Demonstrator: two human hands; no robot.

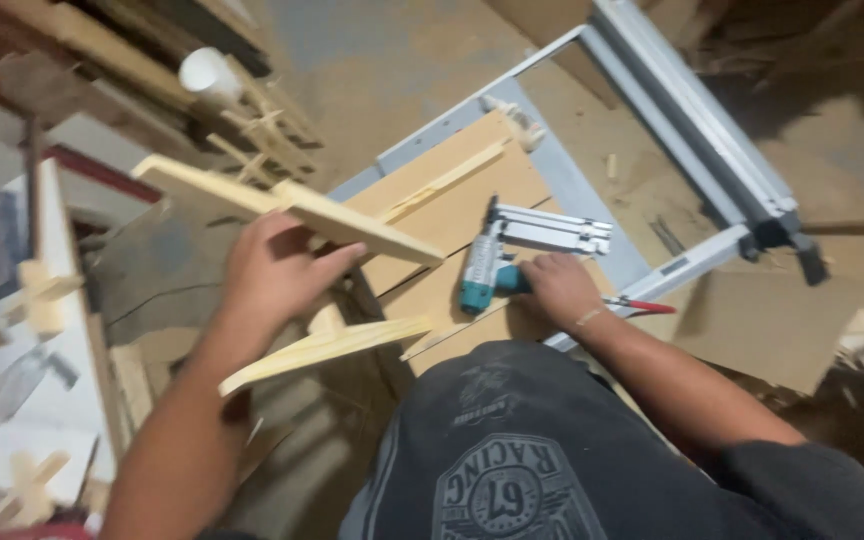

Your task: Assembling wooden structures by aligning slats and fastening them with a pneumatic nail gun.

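Left hand [272, 275] fingers grip the wooden cross piece [297, 215] raised off the worktop [452, 215], right hand [562, 290] closed on the teal nail gun [487, 270]; loose one-handed hold could let wood slip.

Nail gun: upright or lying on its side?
On its side: the nail gun lies flat on the board, right hand gripping its handle.

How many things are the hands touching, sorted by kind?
Wooden slats, joined and held by the left hand: 2 (upper slat, lower slat)
Nail guns, gripped by the right hand: 1 (teal nail gun)
Total: 3
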